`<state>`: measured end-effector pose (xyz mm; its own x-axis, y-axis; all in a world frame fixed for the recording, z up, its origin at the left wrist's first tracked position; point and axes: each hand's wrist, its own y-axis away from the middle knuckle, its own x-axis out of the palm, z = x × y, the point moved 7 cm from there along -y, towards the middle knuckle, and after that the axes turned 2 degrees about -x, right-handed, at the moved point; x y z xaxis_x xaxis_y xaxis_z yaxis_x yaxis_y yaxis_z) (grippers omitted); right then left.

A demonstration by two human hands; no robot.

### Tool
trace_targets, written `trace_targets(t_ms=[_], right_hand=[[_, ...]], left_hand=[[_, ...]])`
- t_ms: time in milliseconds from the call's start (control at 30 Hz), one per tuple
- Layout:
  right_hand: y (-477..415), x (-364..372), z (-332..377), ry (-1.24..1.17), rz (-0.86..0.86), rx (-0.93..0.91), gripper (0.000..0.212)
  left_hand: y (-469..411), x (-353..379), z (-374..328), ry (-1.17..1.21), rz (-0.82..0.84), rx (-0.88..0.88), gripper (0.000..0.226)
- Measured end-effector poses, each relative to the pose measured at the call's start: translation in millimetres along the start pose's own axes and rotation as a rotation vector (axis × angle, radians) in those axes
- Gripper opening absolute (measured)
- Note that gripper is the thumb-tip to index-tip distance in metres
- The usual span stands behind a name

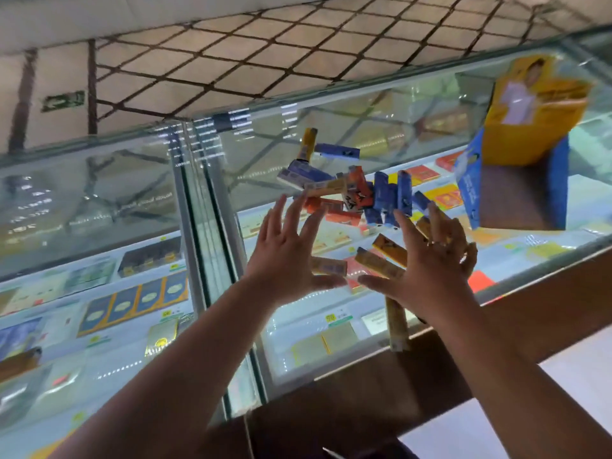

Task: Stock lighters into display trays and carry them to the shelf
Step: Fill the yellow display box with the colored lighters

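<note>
This is a shop, seen at its sales counter. The surface is the glass top of a display case, lit from inside, with shelves of flat boxed packs laid in rows and small green-and-yellow price labels. A printed cardboard display box stands on the glass near scattered lighters. Beyond the counter lies a tiled floor.

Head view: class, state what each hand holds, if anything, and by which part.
Nothing is held. The left hand and right hand are open, fingers spread, over the loose blue, orange and yellow plastic lighters scattered on the glass counter.
</note>
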<state>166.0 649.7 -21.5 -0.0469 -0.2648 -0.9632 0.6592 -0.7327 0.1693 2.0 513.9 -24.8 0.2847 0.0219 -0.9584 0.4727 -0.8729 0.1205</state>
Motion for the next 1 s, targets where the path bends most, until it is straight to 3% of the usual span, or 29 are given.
trace_targets(t_ms=[267, 467, 600, 700, 867, 1000], right_hand=[[-28.3, -4.9, -6.8, 0.028, 0.097, -0.022, 0.125], [-35.3, -15.5, -2.3, 0.055, -0.053, -0.074, 0.098], [-41.2, -17.0, -1.3, 0.049, 0.003, -0.033, 0.093], [-47.4, -24.0, 7.5, 0.038, 0.013, -0.031, 0.082], [-51.1, -28.6, 14.0, 0.037, -0.002, -0.014, 0.072], [-55.6, -30.9, 15.2, 0.063, 0.016, -0.014, 0.074]], left_hand=[[-46.6, -1.4, 1.5, -0.026, 0.097, -0.021, 0.129], [-59.0, -11.0, -4.8, -0.032, -0.015, 0.011, 0.116], [-64.1, -15.4, -15.6, -0.07, -0.09, 0.075, 0.107], [-74.0, -18.6, -19.1, -0.107, -0.084, 0.091, 0.112], [-93.7, -16.7, -14.9, -0.133, 0.068, 0.079, 0.124], [-98.3, -16.5, -21.2, -0.157, -0.001, 0.08, 0.121]])
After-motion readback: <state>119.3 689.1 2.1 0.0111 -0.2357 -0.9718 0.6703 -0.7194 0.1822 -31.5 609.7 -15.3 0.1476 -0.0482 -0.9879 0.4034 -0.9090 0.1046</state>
